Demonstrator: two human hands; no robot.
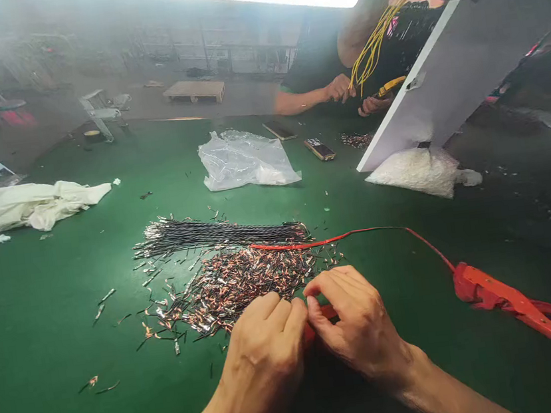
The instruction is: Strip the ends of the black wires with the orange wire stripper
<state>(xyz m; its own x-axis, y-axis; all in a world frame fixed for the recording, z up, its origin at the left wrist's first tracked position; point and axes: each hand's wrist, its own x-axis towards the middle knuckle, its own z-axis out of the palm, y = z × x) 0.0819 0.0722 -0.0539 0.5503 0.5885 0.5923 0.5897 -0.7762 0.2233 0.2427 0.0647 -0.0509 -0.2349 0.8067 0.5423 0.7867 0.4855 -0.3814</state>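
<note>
My left hand [270, 334] is closed at the near edge of a heap of short wire pieces [252, 280], black with coppery and silvery ends. My right hand [355, 327] meets it fingertip to fingertip, thumb and forefinger pinched together. Whatever the fingertips hold is too small or hidden to make out. Under and between the hands shows part of a red object [326, 314], mostly covered. Beyond the heap lies a bundle of straight black wires [218, 232]. A thin red strip [300, 245] runs along the heap's far right side.
At right lies a red-handled tool [513, 308]. Farther back are a clear plastic bag [247, 160], two phone-like devices [321, 148], white cloth [39, 203], a white panel [420, 75] and a filled bag [419, 172]. Across the table, another person's hands [340, 88] hold yellow wires.
</note>
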